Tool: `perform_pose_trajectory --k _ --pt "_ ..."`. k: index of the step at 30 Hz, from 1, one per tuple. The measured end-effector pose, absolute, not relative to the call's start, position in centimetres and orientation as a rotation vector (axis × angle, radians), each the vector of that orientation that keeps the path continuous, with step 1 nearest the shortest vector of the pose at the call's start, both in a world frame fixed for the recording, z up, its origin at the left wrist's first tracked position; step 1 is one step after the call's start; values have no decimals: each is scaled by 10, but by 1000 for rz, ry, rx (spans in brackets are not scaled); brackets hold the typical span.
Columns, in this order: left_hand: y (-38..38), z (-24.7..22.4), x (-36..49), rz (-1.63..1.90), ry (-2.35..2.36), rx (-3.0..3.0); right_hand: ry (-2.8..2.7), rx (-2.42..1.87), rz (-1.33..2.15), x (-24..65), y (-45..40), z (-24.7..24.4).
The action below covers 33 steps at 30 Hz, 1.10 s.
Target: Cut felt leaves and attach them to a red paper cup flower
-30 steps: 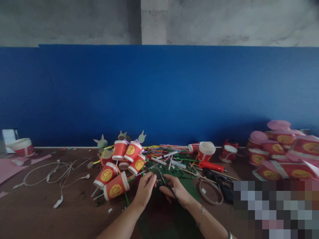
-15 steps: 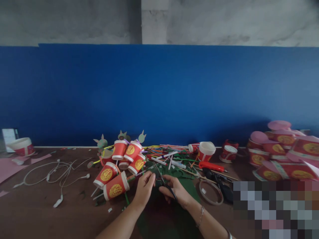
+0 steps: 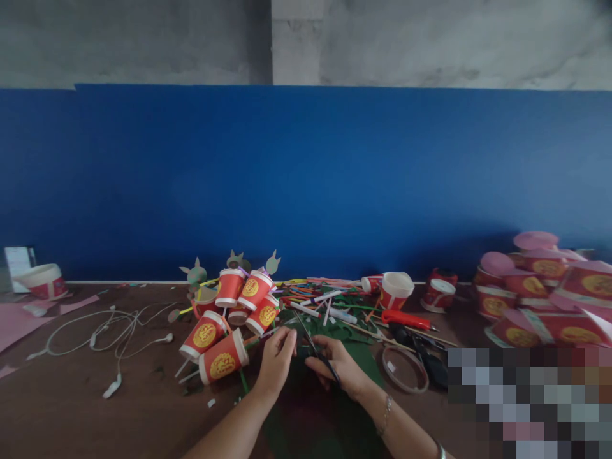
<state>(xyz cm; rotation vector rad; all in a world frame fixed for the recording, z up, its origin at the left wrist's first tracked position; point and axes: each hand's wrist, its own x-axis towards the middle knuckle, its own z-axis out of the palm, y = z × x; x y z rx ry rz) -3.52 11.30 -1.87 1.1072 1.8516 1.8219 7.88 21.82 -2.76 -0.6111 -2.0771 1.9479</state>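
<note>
My right hand (image 3: 342, 368) is wrapped around a pair of dark-handled scissors (image 3: 329, 366). The narrow metal blades point up and to the left, past the fingertips of my left hand (image 3: 278, 358). My left thumb and fingers are pinched together close beside the blades; what they hold is too small and dark to make out. Dark green paper (image 3: 363, 358) lies beneath and around both hands. Just beyond the blades, white-bodied markers (image 3: 306, 310) rest on a heap of coloured sticks and green scraps.
Red paper cups (image 3: 223, 360) with yellow emblems and animal-shaped cutouts pile up at left. White earphones (image 3: 112, 386) trail farther left. On the right are a red-handled tool (image 3: 405, 320), a clear tape roll (image 3: 405, 370), a white-rimmed cup (image 3: 396, 290) and cups with pink paper (image 3: 545, 271).
</note>
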Motion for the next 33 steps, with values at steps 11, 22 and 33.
perform_pose_trajectory --k 11,22,33 --pt "113 -20 -36 1727 1813 1132 -2060 -528 1991 80 214 -18" --pt "114 -22 -36 1725 1815 1126 -2069 -475 1990 79 214 -19" --pt "115 -28 -38 1714 1779 1122 -2066 -520 1964 78 213 -15"
